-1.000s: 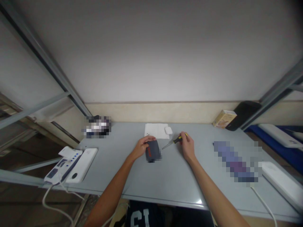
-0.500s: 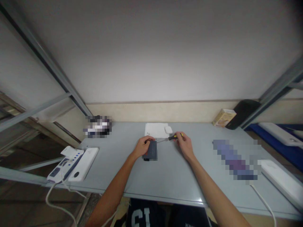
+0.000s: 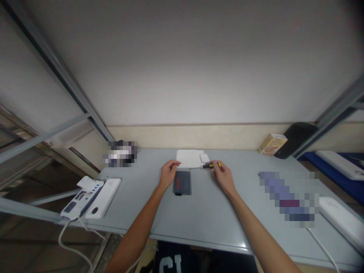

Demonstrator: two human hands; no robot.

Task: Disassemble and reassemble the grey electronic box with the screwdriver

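My right hand [image 3: 223, 176] grips the black-and-yellow handle of a screwdriver [image 3: 209, 166], whose thin shaft points left, just beyond the far right corner of a dark box [image 3: 184, 182]. This flat box lies on the table, with a reddish strip along its left side and a small black part at its near left edge. My left hand [image 3: 169, 172] is beside the box's far left corner, thumb and fingertips pinched together. Whatever the pinch holds, if anything, is too small to make out. Behind both hands lies a white sheet [image 3: 187, 157], with a small white rounded case [image 3: 204, 158] at its right.
On the left of the grey table [image 3: 210, 216] are a power strip [image 3: 81, 201] and a white slab-like device [image 3: 104, 199]. A small yellowish box [image 3: 272, 144] stands at the back right before a black object [image 3: 297, 138]. Blurred-out items lie at both sides.
My left hand has come off the dark box to its far left, uncovering the reddish strip. The screwdriver stays in my right hand, nearly in place. The view has shifted slightly.
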